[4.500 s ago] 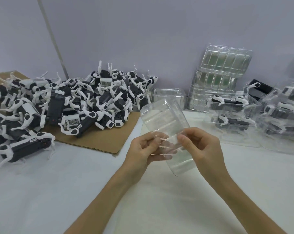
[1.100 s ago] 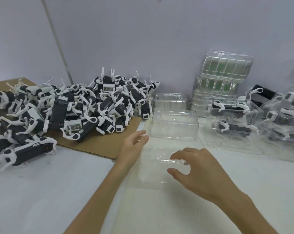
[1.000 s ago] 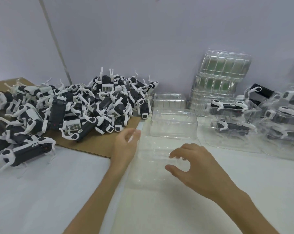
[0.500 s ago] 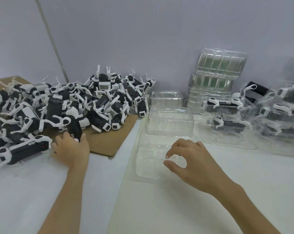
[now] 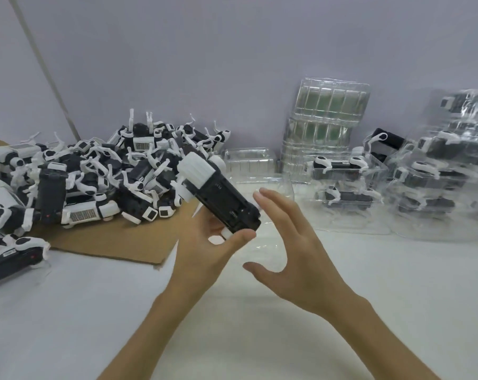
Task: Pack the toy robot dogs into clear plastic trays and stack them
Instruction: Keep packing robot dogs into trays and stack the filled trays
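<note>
- Toy robot dog (image 5: 218,198) is up off the surface (image 5: 397,283) in the head view. It's tilted, white end pointing up-left, black end down by the palm, flat black side facing the camera.
- The left hand (image 5: 205,250) has it, fingers wrapped under the body and thumb hooked over the lower black end.
- The right hand (image 5: 290,242) sits just beside the dog with its fingers straight and spread, holding nothing. Can't tell if a fingertip actually touches the body.
- A clear tray (image 5: 259,250) lies open on the surface right under both hands. It's mostly hidden, and I see nothing in it.
- Handling guess: hard plastic, stiff, probably light. The chunky body is the place to hold it. Those skinny white legs look snappable, so I wouldn't pinch or lever on them. The tray looks thin and flexy, so ease the dog in.
- Writing: there are tiny marks on the held dog's black side, unreadable. A barcode sticker (image 5: 142,146) shows in the pile (image 5: 95,176), too small to read. No brand visible.
- The pile sits on cardboard (image 5: 109,239) to the left. Packed trays (image 5: 345,193) are stacked on the right, with empty trays (image 5: 323,127) behind them.
</note>
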The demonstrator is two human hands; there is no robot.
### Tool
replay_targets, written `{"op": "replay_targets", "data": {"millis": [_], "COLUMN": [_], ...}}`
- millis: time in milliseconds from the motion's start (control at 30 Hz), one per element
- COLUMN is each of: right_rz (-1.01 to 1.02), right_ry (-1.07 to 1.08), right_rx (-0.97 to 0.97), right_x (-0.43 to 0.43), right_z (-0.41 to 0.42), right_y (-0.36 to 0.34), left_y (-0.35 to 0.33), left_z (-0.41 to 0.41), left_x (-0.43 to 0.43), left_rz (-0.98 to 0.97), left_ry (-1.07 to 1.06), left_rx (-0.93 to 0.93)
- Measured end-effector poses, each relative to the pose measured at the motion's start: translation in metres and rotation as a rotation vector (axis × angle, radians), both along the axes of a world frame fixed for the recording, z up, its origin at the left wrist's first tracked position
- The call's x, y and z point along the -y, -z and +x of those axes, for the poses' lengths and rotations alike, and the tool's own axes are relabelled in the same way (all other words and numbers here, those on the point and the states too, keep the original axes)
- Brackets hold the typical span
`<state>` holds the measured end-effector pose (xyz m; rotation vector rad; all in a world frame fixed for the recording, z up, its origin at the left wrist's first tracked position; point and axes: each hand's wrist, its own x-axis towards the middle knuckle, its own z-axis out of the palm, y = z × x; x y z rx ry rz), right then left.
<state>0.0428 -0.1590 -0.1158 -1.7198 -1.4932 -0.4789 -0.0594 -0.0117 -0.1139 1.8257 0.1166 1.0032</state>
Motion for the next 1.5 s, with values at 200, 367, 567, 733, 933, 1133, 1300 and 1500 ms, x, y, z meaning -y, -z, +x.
{"op": "replay_targets", "data": {"millis": [200,367,567,733,933,1133,1300,1500], "right_rz": [0.281,0.456,0.449,0.264,0.131,0.032,-0.088,-0.179], "right_ry": [0.085,0.161,0.081,0.094,0.095,0.092,0.207,0.268], "right_rx": [0.004,-0.375,-0.895,-0.856,-0.735,-0.700,-0.634,-0.553], "right_x": [-0.005,0.006,0.013,0.010,0.006,0.005,0.005,0.005], "right_z": [-0.002,0.012,0.037,0.038,0.030,0.026,0.028,0.033], "right_y": [0.002,-0.011,-0.018,-0.011,-0.005,-0.001,-0.001,0.005], "left_y": [0.001,0.006,0.018,0.022,0.025,0.027,0.026,0.024], "left_z": [-0.003,-0.005,0.002,0.004,0.005,0.007,0.006,0.004], "left_x": [0.008,-0.013,-0.039,-0.041,-0.041,-0.038,-0.039,-0.037], "left_rz": [0.131,0.313,-0.040,-0.009,-0.022,-0.050,-0.003,-0.008], "left_ry": [0.079,-0.259,-0.100,-0.068,-0.024,-0.026,-0.030,-0.003], "left_rx": [0.037,0.065,-0.350,-0.338,-0.261,-0.206,-0.253,-0.253]}}
